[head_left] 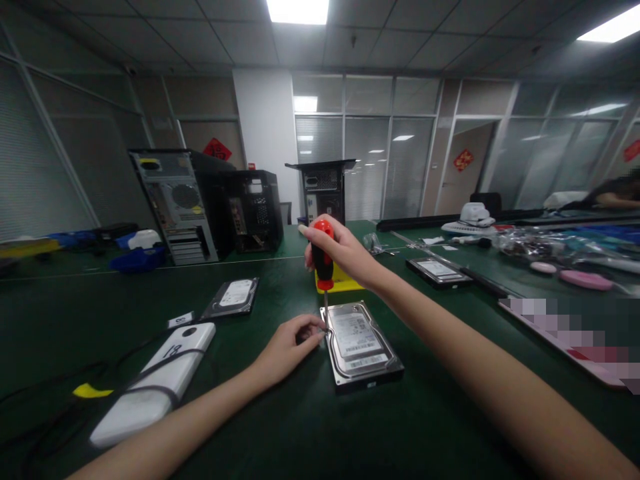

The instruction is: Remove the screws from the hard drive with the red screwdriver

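Observation:
A silver hard drive [357, 337] lies label up on the green table in front of me. My right hand [337, 250] is wrapped round a red and black screwdriver [325, 267], held upright, its tip down at the drive's left edge. Beside that tip, my left hand [295, 340] has its thumb and index finger brought close together at the drive's edge. Whatever those fingertips may pinch is too small to make out. Behind the screwdriver lies a yellow object [345, 281], partly hidden by my right hand.
Other hard drives lie at left [234, 297] and right [438, 271]. A white power bank [160, 380] with a black cable is at front left. Computer cases [180, 207] stand behind. Plastic bags [530, 243] and a pink-edged tray [550, 333] are at right. A person's arm shows far right.

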